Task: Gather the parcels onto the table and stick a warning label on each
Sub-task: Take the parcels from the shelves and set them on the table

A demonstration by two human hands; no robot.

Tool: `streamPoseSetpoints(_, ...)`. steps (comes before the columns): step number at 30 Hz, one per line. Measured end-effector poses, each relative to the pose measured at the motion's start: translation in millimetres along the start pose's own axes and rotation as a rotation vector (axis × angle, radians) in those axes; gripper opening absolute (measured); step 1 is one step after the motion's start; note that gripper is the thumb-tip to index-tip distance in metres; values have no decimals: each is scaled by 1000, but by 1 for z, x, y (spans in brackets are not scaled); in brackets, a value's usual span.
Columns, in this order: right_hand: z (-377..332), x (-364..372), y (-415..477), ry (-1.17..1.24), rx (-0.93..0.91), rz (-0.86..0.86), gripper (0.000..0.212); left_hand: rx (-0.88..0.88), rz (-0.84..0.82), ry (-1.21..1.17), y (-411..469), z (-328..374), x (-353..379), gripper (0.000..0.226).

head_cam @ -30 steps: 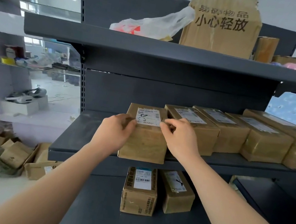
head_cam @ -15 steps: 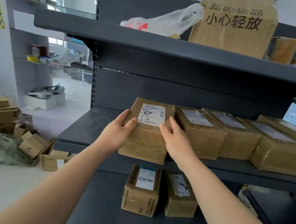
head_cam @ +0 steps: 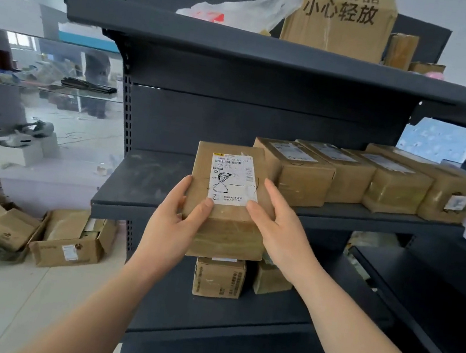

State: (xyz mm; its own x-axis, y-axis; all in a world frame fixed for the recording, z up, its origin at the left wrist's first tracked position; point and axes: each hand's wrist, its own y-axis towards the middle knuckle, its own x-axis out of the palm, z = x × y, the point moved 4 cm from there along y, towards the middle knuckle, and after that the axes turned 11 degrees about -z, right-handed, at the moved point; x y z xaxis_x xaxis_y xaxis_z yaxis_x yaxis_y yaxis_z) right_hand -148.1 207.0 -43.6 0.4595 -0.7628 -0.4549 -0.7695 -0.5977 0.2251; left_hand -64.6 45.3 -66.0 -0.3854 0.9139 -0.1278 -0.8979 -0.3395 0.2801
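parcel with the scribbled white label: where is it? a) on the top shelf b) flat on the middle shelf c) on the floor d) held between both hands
d: the left hand and right hand grip the parcel by its sides, in front of the middle shelf.

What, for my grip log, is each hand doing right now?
Left hand: grips the brown cardboard parcel with a white shipping label.
Right hand: grips the same parcel's right side.
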Motion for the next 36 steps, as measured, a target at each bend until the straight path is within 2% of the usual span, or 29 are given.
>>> streamPoseSetpoints(5, -12, 17, -60, -54, 55, 119, 64, 3, -117, -62, -47, 4, -6, 50)
streamPoseSetpoints(14, -18, 18, -196, -31, 188, 407, 62, 2, -429, -135, -121, 12, 34, 55)
streamPoseSetpoints(22, -20, -17, -350, -42, 369, 707, 61, 16, -743, -163, -204, 28, 137, 56)
streamPoseSetpoints(25, -25, -32, -418, -76, 455, 827, 61, 17, -887, -172, -248, 42, 183, 45)
streamPoseSetpoints(36, -56, -78, -699, -192, 688, 1193, 61, 34, -1298, -247, -465, 114, 347, 42)
